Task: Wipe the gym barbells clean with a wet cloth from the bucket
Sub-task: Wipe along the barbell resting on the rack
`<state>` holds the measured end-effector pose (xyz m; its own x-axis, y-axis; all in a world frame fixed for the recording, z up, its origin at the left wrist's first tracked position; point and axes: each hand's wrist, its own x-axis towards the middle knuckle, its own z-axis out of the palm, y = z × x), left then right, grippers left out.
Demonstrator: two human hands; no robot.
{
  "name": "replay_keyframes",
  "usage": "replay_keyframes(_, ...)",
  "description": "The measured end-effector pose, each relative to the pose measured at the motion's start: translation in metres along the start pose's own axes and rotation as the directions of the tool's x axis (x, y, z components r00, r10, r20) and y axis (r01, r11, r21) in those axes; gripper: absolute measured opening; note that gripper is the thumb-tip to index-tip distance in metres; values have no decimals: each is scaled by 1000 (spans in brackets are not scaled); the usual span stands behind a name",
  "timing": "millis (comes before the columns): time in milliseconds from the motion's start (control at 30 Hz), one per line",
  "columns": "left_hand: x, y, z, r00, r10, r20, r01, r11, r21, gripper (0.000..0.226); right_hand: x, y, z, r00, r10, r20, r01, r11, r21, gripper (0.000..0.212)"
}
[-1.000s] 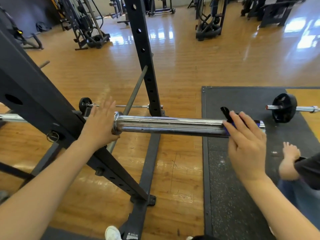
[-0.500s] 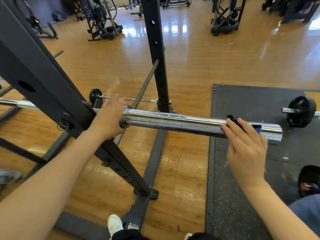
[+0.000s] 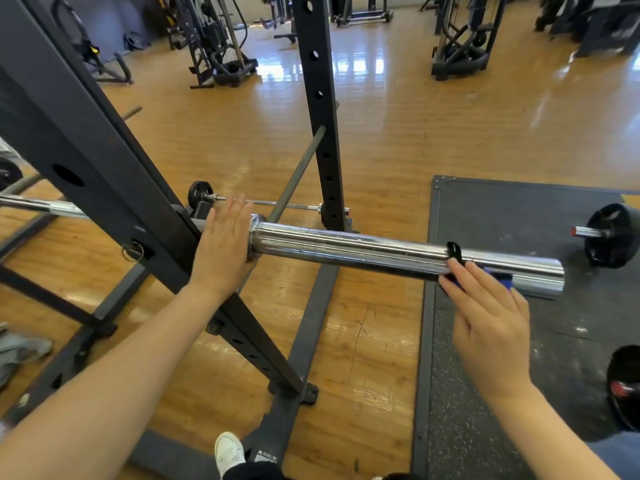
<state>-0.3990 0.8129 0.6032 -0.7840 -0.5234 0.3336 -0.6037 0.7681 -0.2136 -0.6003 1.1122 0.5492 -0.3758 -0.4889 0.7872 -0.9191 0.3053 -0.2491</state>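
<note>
A chrome barbell sleeve [image 3: 363,251] sticks out to the right from the black rack [image 3: 104,161]. My left hand [image 3: 225,244] rests flat against the bar just left of the sleeve's collar, fingers straight. A dark blue and black cloth [image 3: 498,273] lies on the sleeve close to its free end. My right hand [image 3: 485,313] presses it against the chrome with extended fingers. A black tab of the cloth [image 3: 454,251] pokes up above the fingertips. No bucket is clearly visible.
A rack upright [image 3: 320,109] stands behind the sleeve. A black rubber mat [image 3: 519,209] lies to the right, with another barbell and its plate [image 3: 609,237] on it. A small barbell [image 3: 204,195] lies on the wood floor. My white shoe [image 3: 228,452] is below. Gym machines stand far back.
My right hand has slid the cloth a little left, away from the sleeve's free end. My left hand stays at the collar. The view has shifted slightly.
</note>
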Motion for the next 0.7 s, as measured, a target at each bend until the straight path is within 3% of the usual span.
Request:
replay_keyframes(167,10,-4,1,1000,15,24,-12,994,-105,76,32,-3,0,997,71,-17,-71,997,29,28)
replay_keyframes(267,24,-10,-13,976,79,201,-52,989,-138,69,28,-2,4,996,84,-8,-84,996,-37,30)
replay_keyframes(367,34,-11,-22,935,95,341,-47,988,-148,77,0,-1,4,996,85,-18,-86,995,-44,32)
replay_keyframes(500,31,-8,-22,937,47,346,15,984,-176,100,0,-4,0,994,94,-53,-94,996,-4,31)
replay_keyframes(600,30,-8,-22,942,57,330,7,982,-189,105,28,-10,-1,986,135,-96,-133,991,21,29)
replay_keyframes(700,26,-4,-22,964,29,265,7,991,-135,107,42,-8,4,984,167,-53,-168,986,-6,36)
